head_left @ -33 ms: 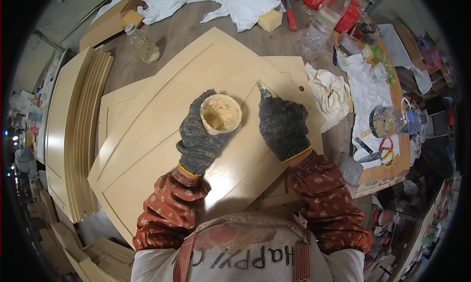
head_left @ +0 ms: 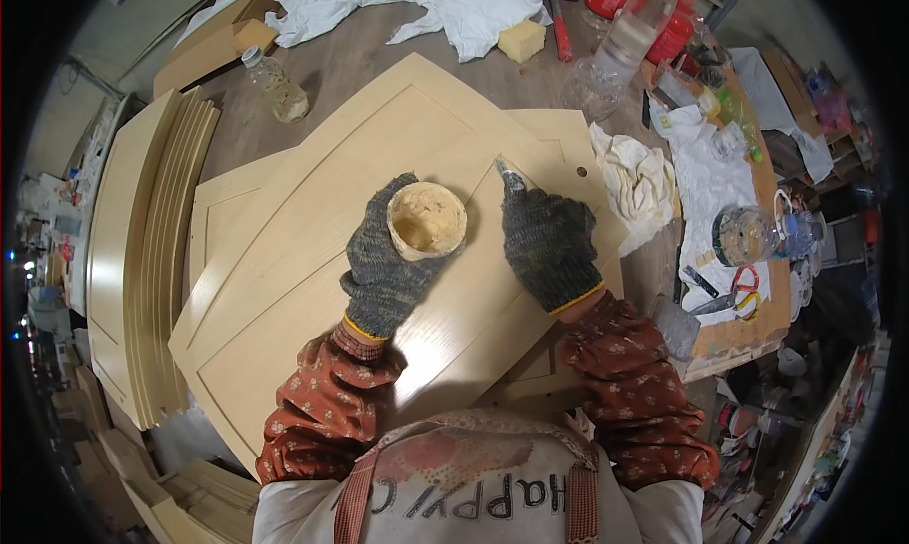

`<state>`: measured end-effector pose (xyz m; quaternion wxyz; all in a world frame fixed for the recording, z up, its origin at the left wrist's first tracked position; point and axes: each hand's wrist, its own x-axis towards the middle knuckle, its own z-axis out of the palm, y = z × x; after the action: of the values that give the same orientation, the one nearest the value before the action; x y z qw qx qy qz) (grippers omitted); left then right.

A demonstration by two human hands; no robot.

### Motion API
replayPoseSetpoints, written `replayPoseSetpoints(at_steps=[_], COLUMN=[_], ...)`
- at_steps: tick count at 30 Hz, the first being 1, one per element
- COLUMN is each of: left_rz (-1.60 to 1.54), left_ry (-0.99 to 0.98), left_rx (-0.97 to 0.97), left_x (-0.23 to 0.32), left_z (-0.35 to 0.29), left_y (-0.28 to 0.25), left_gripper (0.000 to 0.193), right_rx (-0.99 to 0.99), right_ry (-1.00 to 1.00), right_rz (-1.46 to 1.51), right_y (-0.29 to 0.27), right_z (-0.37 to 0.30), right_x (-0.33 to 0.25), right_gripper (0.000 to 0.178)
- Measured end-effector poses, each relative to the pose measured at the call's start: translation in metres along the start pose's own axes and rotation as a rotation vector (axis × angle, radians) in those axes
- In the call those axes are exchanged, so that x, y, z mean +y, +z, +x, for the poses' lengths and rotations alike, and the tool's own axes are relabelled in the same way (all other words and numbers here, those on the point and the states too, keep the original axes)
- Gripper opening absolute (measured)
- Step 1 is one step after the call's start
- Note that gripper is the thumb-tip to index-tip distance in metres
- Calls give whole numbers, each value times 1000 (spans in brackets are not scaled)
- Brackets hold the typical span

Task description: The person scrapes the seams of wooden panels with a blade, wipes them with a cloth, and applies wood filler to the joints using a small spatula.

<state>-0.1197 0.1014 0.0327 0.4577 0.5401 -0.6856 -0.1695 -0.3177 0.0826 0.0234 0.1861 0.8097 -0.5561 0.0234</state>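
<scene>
My left hand (head_left: 386, 260), in a dark grey knitted glove, is wrapped round a small cup (head_left: 458, 224) of pale, creamy paste, held over the uppermost cream panel (head_left: 284, 260). The cup's inside wall is thickly smeared. My right hand (head_left: 551, 246), gloved alike, is closed at the panel's right part. From its front juts a narrow, pale-smeared tip (head_left: 509, 175), near a corner of the panel's framed groove; whether it is a fingertip or a small blade I cannot tell. Under the top panel lies another cream panel (head_left: 559, 123), with a dark round hole.
Several cream panels (head_left: 142, 260) stand stacked at the left. A clear bottle (head_left: 276, 89), white cloths (head_left: 436, 9), a yellow sponge (head_left: 522, 41) and a red-handled tool (head_left: 561, 28) lie behind. Right are a crumpled cloth (head_left: 639, 179), scissors (head_left: 746, 293) and a clear jar (head_left: 743, 235).
My right hand has shifted very slightly toward me and to the right. My left hand and the cup stay in place.
</scene>
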Motion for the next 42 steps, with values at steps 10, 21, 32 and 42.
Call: replayPoseSetpoints(at_steps=[10,21,32,42], left_rz=[31,7,-31,20], left_ry=[17,27,-24,-9], left_rx=[4,2,-9,-11], left_x=[1,0,-1,0], left_z=[0,1,0,1], left_y=[1,0,1,0], left_gripper=[73,74,73,73], right_rx=[112,244,213,197], right_ry=[-170,-166,-220,-205], right_rz=[60,357,187,-28], right_y=[8,10,11,17], right_z=[2,5,2,3], right_x=[49,46,33,35], right_gripper=[18,18,31,27])
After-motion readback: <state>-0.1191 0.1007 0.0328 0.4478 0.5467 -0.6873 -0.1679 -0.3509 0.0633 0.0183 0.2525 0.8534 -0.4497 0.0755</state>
